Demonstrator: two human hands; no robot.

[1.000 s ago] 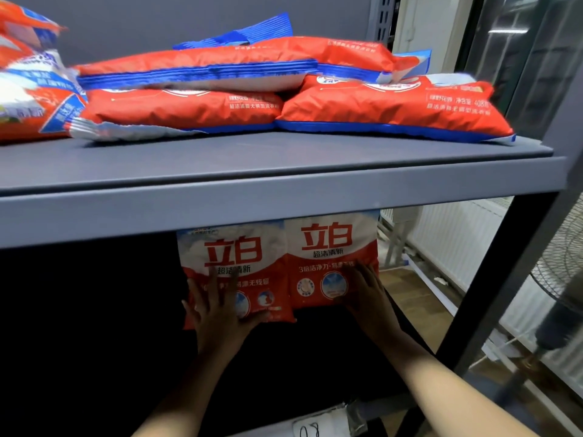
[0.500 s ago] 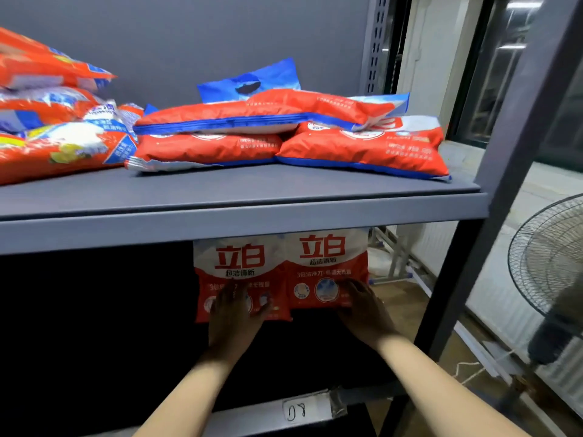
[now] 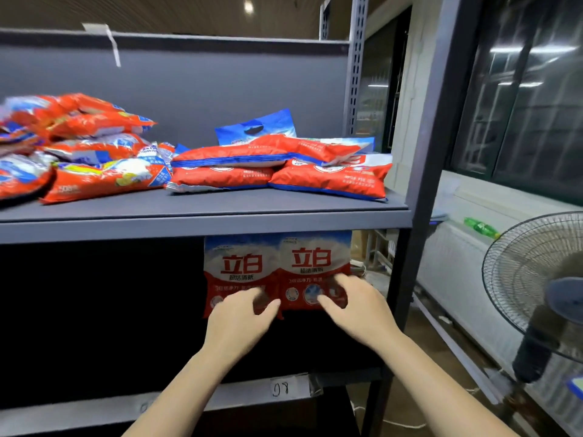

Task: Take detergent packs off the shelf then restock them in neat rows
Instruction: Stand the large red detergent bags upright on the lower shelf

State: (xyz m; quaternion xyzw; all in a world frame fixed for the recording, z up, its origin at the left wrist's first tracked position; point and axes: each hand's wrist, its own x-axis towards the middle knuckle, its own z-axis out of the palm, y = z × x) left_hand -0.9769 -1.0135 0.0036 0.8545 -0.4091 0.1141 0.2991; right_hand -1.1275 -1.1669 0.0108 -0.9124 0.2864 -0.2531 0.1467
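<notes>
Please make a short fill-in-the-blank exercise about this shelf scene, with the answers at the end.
1. The two upright packs stand on the ____ shelf, side by side.
2. The left hand and the right hand are both in front of these ____ packs.
3. The packs on the upper shelf lie ____, some stacked.
4. The label on the lower shelf edge reads ____.

Answers: lower; two; flat; 08
</notes>
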